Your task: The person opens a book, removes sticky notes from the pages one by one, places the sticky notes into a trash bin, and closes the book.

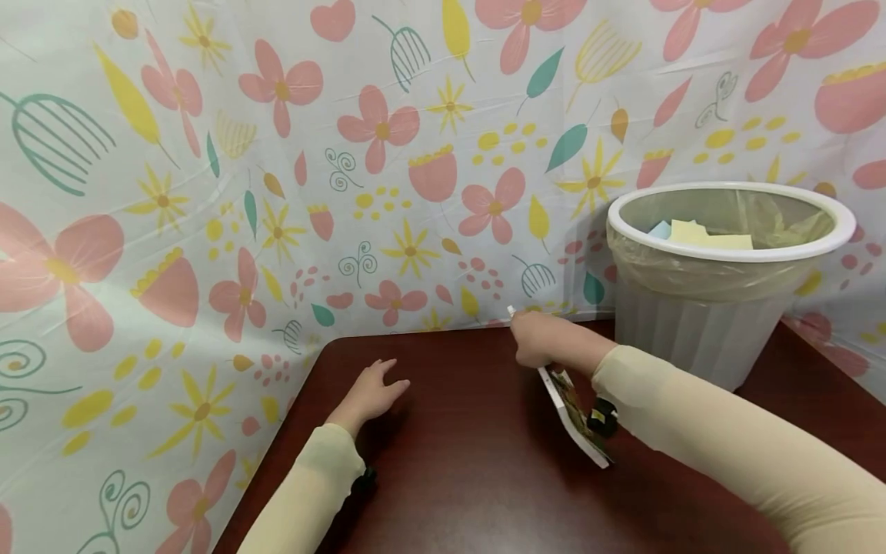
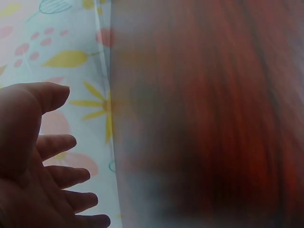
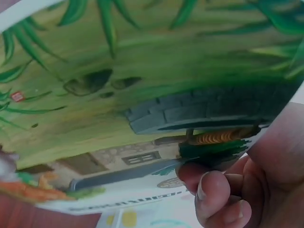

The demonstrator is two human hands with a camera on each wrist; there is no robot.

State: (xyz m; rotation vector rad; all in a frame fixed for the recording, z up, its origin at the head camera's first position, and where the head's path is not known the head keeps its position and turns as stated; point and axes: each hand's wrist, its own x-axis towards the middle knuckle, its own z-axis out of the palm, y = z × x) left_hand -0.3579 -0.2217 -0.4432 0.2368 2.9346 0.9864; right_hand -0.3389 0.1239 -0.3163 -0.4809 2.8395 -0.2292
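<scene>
My right hand [image 1: 547, 340] grips a thin picture book [image 1: 571, 415] above the right part of the table, its white edge turned up toward the head camera. In the right wrist view the painted cover [image 3: 118, 90] shows green grass, dark roof tiles and a small house, and the curled fingers [image 3: 213, 190] hold its edge. A small white tip pokes out beyond that hand. Over the table's left side hovers my left hand [image 1: 368, 392], holding nothing. Its fingers [image 2: 69, 175] are spread and relaxed in the left wrist view.
A white bin [image 1: 681, 331] with a clear plastic liner stands at the right on the dark red-brown table [image 1: 450, 462]. Yellow and blue papers [image 1: 699, 235] lie inside it. Behind hangs a flowered curtain [image 1: 277, 192], along the table's back and left edges.
</scene>
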